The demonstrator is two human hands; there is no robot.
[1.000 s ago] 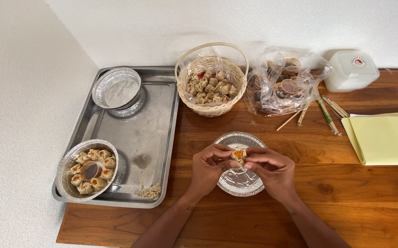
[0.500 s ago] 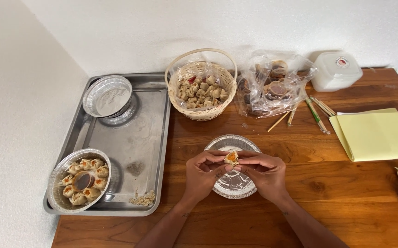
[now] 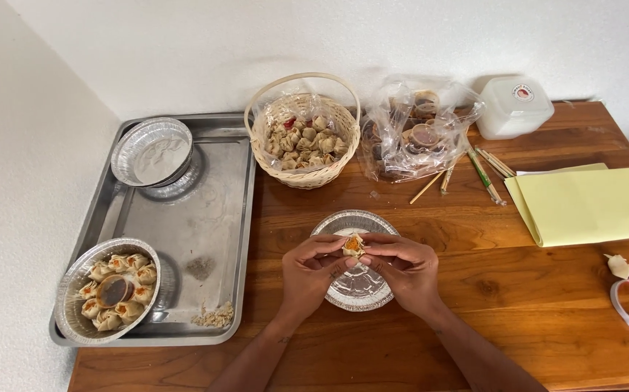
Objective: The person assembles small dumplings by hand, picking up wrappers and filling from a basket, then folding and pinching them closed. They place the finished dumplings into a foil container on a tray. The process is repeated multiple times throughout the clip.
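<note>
Together, left hand point(image 3: 307, 274) and right hand point(image 3: 407, 267) pinch dumpling point(image 3: 354, 245) between closed fingertips, above foil dish point(image 3: 361, 294).

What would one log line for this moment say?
left hand + right hand: pinching dumpling | over: foil dish | behind: basket | left: tray

1. Clear crinkled plastic bag point(image 3: 412, 131) on the wooden table point(image 3: 546, 305), just right of the wicker basket point(image 3: 303, 131), holding small round lidded sauce cups.
2. White rounded-square plastic tub point(image 3: 514, 107) at the far edge, beside the bag, with a small round red-and-white label point(image 3: 523, 92) on its lid.
</note>
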